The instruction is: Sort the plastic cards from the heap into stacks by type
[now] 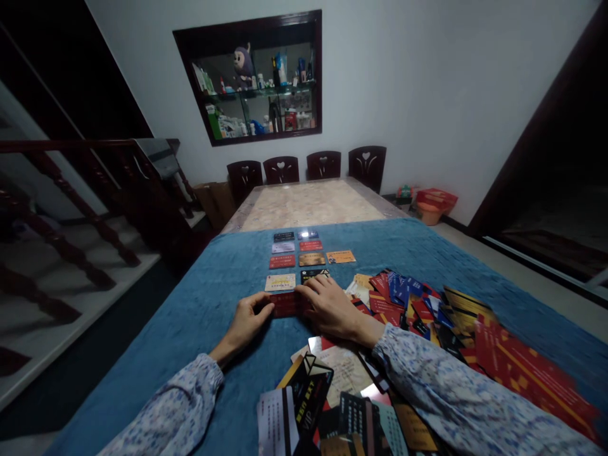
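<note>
A dark red card (pixel 285 305) lies near the middle of the blue cloth, at the near end of the laid-out cards. My left hand (pixel 247 323) grips its left edge between thumb and curled fingers. Over the card's right end sits my right hand (pixel 327 307), fingers bent around it and partly hiding a black card (pixel 313 275). Just beyond is a cream card (pixel 280 282). Farther up are two red cards, one of them the left red card (pixel 282 261), a gold card (pixel 312 258) and an orange card (pixel 341 256).
A loose pile of mixed cards (pixel 403 297) spreads to the right, under and past my right forearm. Nearer me lies another heap with a black VIP card (pixel 311 396). Beyond the blue cloth (pixel 190 304) is the bare tabletop (pixel 308 202), with several chairs (pixel 323 164) behind it.
</note>
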